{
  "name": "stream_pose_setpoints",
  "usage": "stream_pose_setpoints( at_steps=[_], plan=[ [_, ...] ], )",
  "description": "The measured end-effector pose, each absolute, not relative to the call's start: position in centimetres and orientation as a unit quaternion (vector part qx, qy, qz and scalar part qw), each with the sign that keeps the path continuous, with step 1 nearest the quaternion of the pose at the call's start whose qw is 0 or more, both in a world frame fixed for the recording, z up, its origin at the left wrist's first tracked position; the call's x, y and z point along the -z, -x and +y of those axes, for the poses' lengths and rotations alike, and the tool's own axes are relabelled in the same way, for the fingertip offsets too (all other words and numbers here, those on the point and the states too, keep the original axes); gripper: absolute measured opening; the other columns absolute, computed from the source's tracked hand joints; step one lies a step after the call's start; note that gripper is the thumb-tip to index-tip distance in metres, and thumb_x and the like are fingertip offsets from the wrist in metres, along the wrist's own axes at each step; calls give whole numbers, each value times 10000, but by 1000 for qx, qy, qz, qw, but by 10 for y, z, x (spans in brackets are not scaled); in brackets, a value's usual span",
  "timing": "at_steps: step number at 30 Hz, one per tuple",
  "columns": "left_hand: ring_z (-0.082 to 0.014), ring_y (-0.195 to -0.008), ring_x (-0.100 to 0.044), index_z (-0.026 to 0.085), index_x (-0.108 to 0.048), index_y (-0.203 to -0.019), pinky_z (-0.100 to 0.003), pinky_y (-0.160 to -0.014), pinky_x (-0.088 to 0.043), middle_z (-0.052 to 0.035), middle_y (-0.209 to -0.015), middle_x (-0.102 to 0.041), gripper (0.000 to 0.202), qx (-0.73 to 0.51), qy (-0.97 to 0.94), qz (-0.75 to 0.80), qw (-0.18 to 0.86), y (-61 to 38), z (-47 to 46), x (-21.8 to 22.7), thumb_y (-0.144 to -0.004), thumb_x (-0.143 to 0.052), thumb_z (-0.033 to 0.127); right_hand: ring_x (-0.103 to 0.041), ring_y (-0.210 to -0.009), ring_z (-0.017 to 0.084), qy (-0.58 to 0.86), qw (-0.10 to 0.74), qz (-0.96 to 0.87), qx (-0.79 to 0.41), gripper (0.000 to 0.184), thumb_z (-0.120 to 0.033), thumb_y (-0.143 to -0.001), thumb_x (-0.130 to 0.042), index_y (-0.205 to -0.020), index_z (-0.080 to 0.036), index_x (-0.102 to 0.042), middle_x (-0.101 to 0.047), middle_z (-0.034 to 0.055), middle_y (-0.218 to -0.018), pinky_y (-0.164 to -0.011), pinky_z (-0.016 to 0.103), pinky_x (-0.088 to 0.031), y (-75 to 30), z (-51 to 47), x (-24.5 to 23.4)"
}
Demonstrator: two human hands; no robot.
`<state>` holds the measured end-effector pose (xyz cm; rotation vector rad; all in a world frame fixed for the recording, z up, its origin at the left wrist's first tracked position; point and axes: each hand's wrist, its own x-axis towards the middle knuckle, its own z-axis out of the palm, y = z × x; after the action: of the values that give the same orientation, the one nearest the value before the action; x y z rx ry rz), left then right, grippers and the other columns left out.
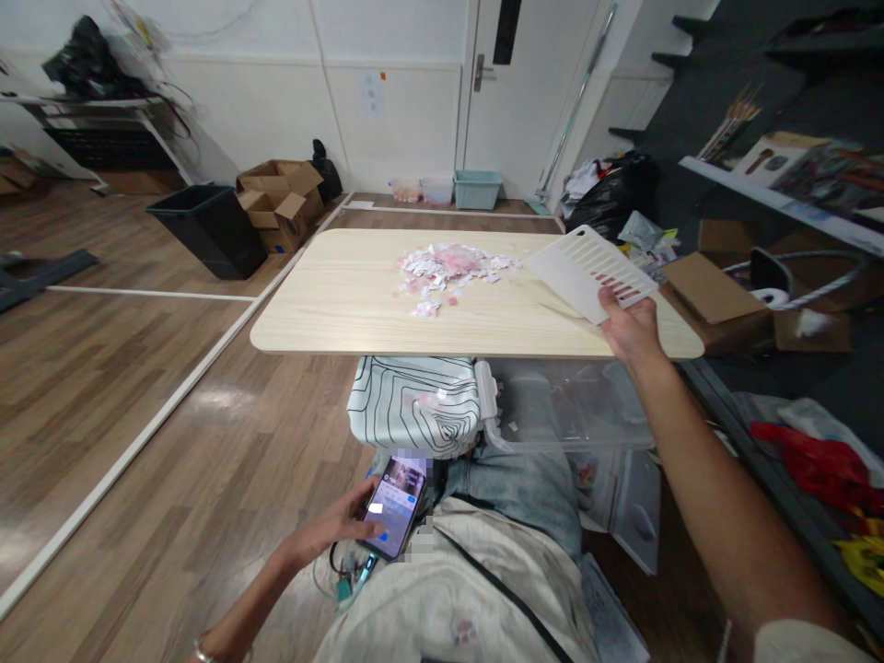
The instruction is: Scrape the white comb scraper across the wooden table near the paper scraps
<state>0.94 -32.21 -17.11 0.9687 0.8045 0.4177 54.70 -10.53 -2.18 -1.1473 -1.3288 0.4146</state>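
Observation:
My left hand (345,517) is closed around a smartphone (395,511) near my lap, its thumb lying on the lit screen. A cable runs from the phone's lower end. At the table's right side, my right hand (630,324) grips a thin white plastic board with slots (570,272) by its slotted end. The board is tilted, and its plain edge points left toward a heap of small white and pink paper-like pieces (452,262). That heap lies on the light wooden table (331,304), with a few loose bits nearer me.
A patterned cloth-covered box (414,405) and a clear plastic bin (566,405) sit under the table's near edge. A black trash bin (207,230) and cardboard boxes (280,198) stand left. An open carton (718,295) and shelving (780,198) crowd the right.

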Motion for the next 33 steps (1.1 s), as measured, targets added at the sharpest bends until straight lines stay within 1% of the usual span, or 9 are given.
stream_pose_setpoints(
  at_steps=[3, 7, 10, 14, 17, 21, 25, 28, 33],
  plan=[
    [-383, -1315, -604, 215, -616, -1434, -499, -1165, -431, -123, -1389, -707, 712, -207, -436, 399, 779, -16, -324, 166, -795, -882, 381, -687, -1292, 306, 466, 684, -502, -252, 647, -629, -645, -900, -1142, -284, -668, -757, 60, -1290, -1148, 504, -544, -545, -105, 20],
    [-384, -1261, -631, 210, -654, -1376, -462, -1107, -483, -110, -1332, -740, 706, -201, -436, 452, 752, -23, -325, 161, -754, -912, 423, -705, -1266, 287, 463, 666, -522, -264, 552, -590, -699, -881, -1118, -298, -671, -762, 57, -1260, -1126, 482, -568, -545, -107, 19],
    [-386, -1240, -641, 197, -646, -1390, -445, -1080, -504, -108, -1286, -758, 726, -194, -456, 479, 725, -27, -325, 158, -762, -896, 462, -711, -1252, 293, 466, 651, -544, -252, 478, -590, -752, -843, -1101, -309, -676, -760, 66, -1254, -1095, 484, -592, -547, -107, 21],
    [-417, -1219, -649, 160, -651, -1373, -461, -1055, -520, -136, -1260, -765, 798, -184, -464, 511, 700, -34, -324, 158, -697, -916, 491, -725, -1215, 305, 469, 654, -538, -251, 494, -605, -735, -852, -1087, -309, -673, -766, 69, -1231, -1055, 510, -614, -548, -105, 21],
    [-398, -1174, -665, 149, -655, -1338, -452, -1025, -526, -143, -1222, -773, 797, -188, -460, 517, 697, -37, -323, 158, -672, -926, 494, -718, -1220, 317, 470, 660, -527, -257, 546, -621, -691, -877, -1081, -300, -673, -764, 78, -1248, -1066, 509, -607, -546, -105, 20],
    [-367, -1176, -650, 154, -691, -1262, -418, -1017, -503, -114, -1195, -773, 624, -196, -467, 492, 708, -37, -321, 151, -760, -882, 472, -703, -1248, 314, 474, 667, -513, -260, 563, -638, -670, -882, -1066, -296, -675, -765, 70, -1247, -1088, 495, -592, -545, -106, 19],
    [-330, -1139, -665, 162, -719, -1209, -391, -979, -499, -94, -1186, -763, 445, -223, -433, 429, 761, -27, -322, 147, -869, -791, 440, -695, -1262, 317, 471, 667, -514, -263, 612, -660, -636, -898, -1074, -294, -673, -755, 86, -1272, -1114, 496, -573, -543, -108, 17],
    [-333, -1183, -653, 182, -696, -1311, -406, -1006, -490, -99, -1257, -746, 478, -222, -432, 390, 782, -15, -323, 154, -891, -770, 397, -676, -1295, 316, 473, 663, -517, -263, 673, -700, -619, -890, -1103, -290, -663, -744, 84, -1306, -1115, 507, -569, -544, -108, 16],
    [-344, -1276, -602, 219, -668, -1373, -418, -1066, -474, -106, -1415, -676, 593, -216, -459, 362, 783, -1, -323, 172, -813, -844, 307, -671, -1305, 301, 473, 666, -512, -267, 605, -681, -657, -874, -1079, -304, -662, -753, 49, -1282, -1091, 509, -582, -545, -109, 16]
  ],
)
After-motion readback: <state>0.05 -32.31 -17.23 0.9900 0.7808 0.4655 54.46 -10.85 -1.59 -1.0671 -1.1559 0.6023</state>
